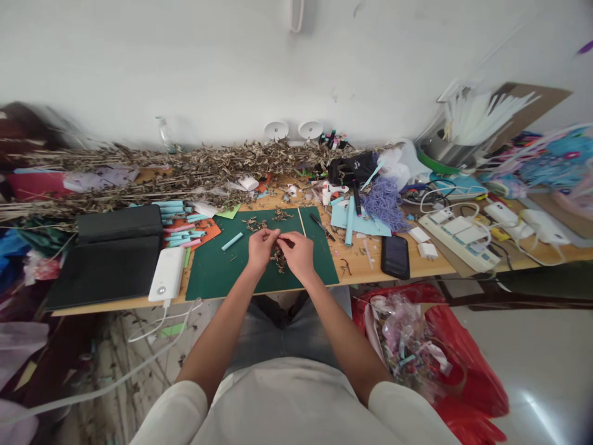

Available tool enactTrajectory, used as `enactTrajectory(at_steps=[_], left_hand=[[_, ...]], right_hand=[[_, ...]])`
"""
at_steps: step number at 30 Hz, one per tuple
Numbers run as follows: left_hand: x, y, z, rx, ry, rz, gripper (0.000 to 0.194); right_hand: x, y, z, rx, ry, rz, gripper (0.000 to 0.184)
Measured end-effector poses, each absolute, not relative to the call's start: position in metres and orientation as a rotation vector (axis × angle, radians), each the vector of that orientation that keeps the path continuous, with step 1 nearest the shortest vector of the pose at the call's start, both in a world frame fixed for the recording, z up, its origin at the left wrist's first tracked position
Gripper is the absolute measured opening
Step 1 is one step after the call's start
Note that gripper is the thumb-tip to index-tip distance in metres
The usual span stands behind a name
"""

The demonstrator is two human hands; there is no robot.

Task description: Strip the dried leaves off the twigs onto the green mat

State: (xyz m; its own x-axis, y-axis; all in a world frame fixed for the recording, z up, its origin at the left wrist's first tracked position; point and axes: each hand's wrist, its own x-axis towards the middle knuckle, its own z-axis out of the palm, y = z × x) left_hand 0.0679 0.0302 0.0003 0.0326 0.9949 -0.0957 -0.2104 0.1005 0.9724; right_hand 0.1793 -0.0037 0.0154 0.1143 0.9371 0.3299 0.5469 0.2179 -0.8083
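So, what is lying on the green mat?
Dried plant bits, a blue tube, a pale stick, and a dark pen or knife. What the left hand and right hand cover is hidden.
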Motion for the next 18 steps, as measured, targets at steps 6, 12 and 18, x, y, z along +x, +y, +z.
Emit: enactTrajectory(at_steps=[6,12,18], left_hand=[[0.06,0.025,-0.002,1.025,1.028,1.064,0.038],[0.054,0.024,-0.004,1.34,1.041,1.055,0.026],[0.054,0.021,0.001,1.544,1.032,0.991,0.027]], right_hand=[[0.184,-0.006,0.011,-1.483,-1.534,0.528,0.018],[0.187,-0.007,0.011,-1.412,-1.642,0.497,0.022],[0.195,-0.004,0.016,-1.476,-1.874,0.361,0.023]])
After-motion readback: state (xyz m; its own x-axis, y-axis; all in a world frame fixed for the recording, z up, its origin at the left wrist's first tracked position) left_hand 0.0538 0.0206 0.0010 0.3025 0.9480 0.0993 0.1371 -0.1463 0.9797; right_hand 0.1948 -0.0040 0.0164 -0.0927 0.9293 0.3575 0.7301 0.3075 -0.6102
